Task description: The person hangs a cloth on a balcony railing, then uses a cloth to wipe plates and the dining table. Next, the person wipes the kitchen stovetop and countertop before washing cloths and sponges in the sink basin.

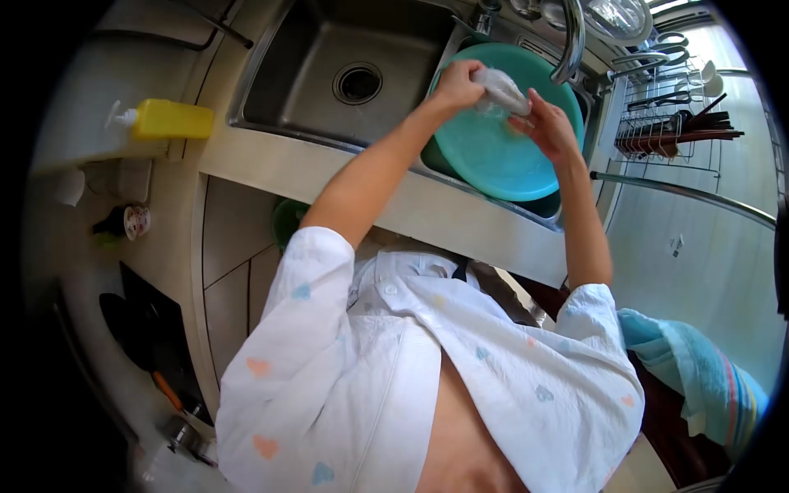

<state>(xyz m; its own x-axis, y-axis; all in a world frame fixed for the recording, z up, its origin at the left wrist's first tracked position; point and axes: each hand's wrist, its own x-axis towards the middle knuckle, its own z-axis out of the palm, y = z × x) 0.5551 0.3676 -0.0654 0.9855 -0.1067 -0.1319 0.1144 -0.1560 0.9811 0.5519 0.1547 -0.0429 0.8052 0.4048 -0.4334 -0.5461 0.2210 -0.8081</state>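
A kitchen counter (pixel 411 197) runs across the view, with a metal double sink (pixel 256 70) set into it. The sink's left bowl has a round drain (pixel 357 83) in its floor; a round teal basin (pixel 485 168) sits in the right bowl, leaving dark gaps at the bowl's corners. A curved metal faucet (pixel 573 41) reaches over the basin's upper right rim.

Above the basin, the person's two bare hands hold a small, whitish, wet-looking bundle (pixel 500 89) between them. The left hand (pixel 460 84) has its fingers curled closed on the bundle's upper left end. The right hand (pixel 549 125) is partly open, its thumb and fingertips at the lower right end; whether they press firmly on it cannot be told. The bundle slants down to the right, over the basin's upper half, and its exact material is unclear.

Left of the sink, near the counter's edge, is a yellow pump bottle (pixel 173 119). Right of the basin, a wire rack (pixel 657 135) holds dark reddish chopsticks (pixel 699 135) and other utensils. Below it, a light blue towel (pixel 694 357) with coloured stripes hangs near the right sleeve of a white shirt (pixel 362 378) patterned with orange and blue hearts.
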